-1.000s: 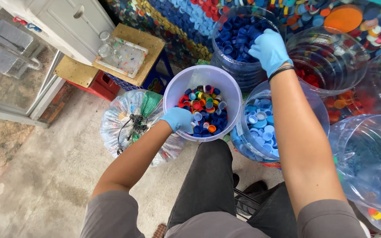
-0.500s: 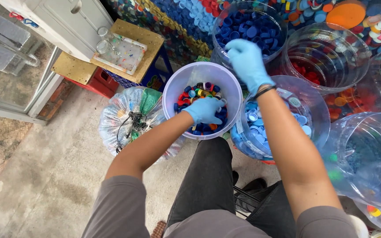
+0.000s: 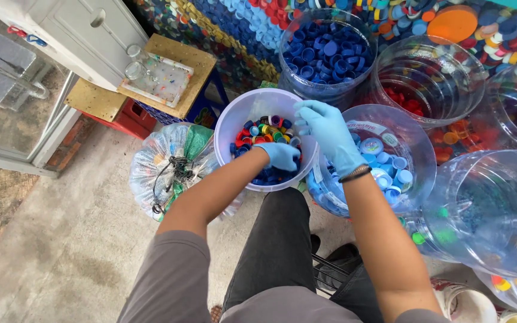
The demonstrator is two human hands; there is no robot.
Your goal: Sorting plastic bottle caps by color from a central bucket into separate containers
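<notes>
Mixed bottle caps [image 3: 265, 133] of many colours lie in the white bucket [image 3: 234, 116] set between the person's knees, and both gloved hands are down among them. The left hand [image 3: 280, 155] is curled with its fingers buried in the caps at the near side of the bucket; whether it has closed on a cap, I cannot tell. The right hand [image 3: 324, 127] hovers over the far right rim, fingers bent and loosely spread, and nothing shows between them.

To do this well, I judge that the left fingers should rake shallowly and lift one colour at a time instead of scooping, so that caps do not spill over the rim. The right hand is best kept low and close to the rim, ready to take what comes up.

Just right of the bucket, touching it, stands a clear tub of light blue caps [image 3: 384, 164]. Behind it a tub of dark blue caps [image 3: 327, 54] and a tub with a few red caps [image 3: 411, 101] stand near. A tied clear bag [image 3: 172, 164] sits to the left of the bucket on the concrete floor [image 3: 49, 251].
</notes>
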